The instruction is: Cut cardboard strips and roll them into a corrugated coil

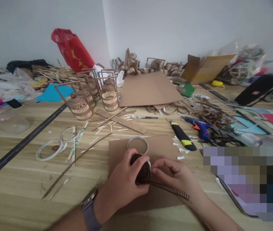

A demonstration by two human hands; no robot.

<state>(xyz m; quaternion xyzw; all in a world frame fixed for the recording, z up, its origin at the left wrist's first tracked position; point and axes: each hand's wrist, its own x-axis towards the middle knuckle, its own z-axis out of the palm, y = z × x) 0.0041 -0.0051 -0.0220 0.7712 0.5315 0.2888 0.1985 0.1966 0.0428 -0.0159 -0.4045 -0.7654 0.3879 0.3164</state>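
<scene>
My left hand (129, 179) is wrapped over a dark brown coil of rolled ridged cardboard strip (141, 168). The strip's loose tail (172, 189) runs out to the lower right, under my right hand. At the coil's right edge, where a small white bit shows, my right hand (172, 173) has thumb and forefinger pinched together. What that pinch holds, if anything, is too small to make out. Below both hands lies a cardboard sheet (119, 154). Just beyond the coil, a roll of white tape (138, 138) rests on that sheet.
Left of the hands are tape rings (49, 158), chopsticks in paper wrappers (73, 150) and a long thin strip (78, 158). A utility knife (182, 134) and a blue glue gun (200, 126) lie to the right. Small lidded baskets (80, 106) with handles stand farther back.
</scene>
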